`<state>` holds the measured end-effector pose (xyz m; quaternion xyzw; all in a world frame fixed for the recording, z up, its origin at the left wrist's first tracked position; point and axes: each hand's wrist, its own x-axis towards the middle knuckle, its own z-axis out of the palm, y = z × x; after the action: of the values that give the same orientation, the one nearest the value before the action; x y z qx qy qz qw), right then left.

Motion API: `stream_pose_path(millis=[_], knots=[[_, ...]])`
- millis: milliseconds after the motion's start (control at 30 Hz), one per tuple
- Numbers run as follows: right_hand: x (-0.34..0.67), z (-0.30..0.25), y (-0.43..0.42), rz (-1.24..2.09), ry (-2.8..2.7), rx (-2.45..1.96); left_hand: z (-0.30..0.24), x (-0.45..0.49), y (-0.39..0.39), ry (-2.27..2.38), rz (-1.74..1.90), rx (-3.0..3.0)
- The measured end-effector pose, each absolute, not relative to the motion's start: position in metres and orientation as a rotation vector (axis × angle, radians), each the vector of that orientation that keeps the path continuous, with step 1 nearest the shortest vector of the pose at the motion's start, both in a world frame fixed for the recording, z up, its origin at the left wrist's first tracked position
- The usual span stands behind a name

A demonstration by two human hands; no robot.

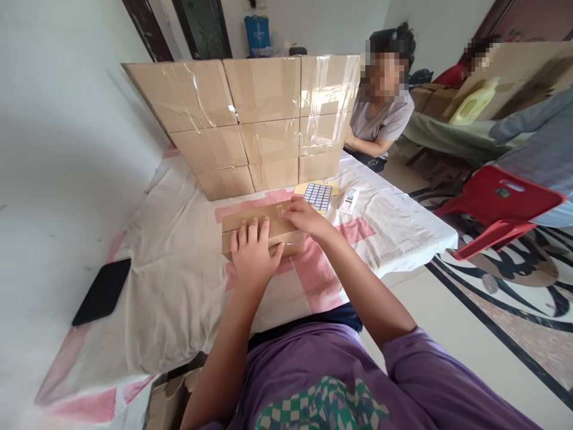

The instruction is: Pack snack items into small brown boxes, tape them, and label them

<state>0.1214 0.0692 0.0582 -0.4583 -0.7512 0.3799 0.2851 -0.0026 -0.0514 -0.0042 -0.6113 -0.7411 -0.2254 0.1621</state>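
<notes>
A small brown cardboard box (286, 228) lies on the cloth-covered table in front of me. My left hand (254, 249) rests on the box's near left part, fingers spread, thumb to the right. My right hand (305, 216) has its fingers curled and pressed together at the box's top right, beside a small pale patch. Whatever those fingertips may hold is too small to make out. Just beyond the right hand lies a sheet of blue-bordered labels (319, 196) on a yellow backing. Right of it is a small white card (349, 200) with a picture.
Taped cardboard boxes (268, 128) form a wall at the table's back. A black tablet-like slab (102, 292) lies at left on the tablecloth (179, 286). A person (380, 113) sits beyond the far right corner. A red plastic chair (501, 203) stands at right, near another person's sleeve.
</notes>
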Motion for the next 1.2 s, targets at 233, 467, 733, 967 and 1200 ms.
stream_pose_path(millis=[233,467,733,967,1200], knots=[[0.105,0.061,0.057,0.967,-2.078,-1.413,-0.008,-0.001,-0.051,-2.075,-0.633,-1.722],[0.1,0.061,0.05,0.829,-2.137,-1.494,-0.013,-0.004,-0.05,-2.055,-0.615,-1.747],[0.101,0.048,0.057,0.723,-2.167,-1.336,-0.007,-0.002,-0.051,-2.081,-0.622,-1.763],[0.109,0.035,0.075,0.579,-2.03,-1.307,0.003,0.0,-0.054,-2.125,-0.557,-1.808],[0.118,0.037,0.097,0.853,-2.043,-1.317,0.01,0.007,-0.051,-2.194,-0.523,-1.813]])
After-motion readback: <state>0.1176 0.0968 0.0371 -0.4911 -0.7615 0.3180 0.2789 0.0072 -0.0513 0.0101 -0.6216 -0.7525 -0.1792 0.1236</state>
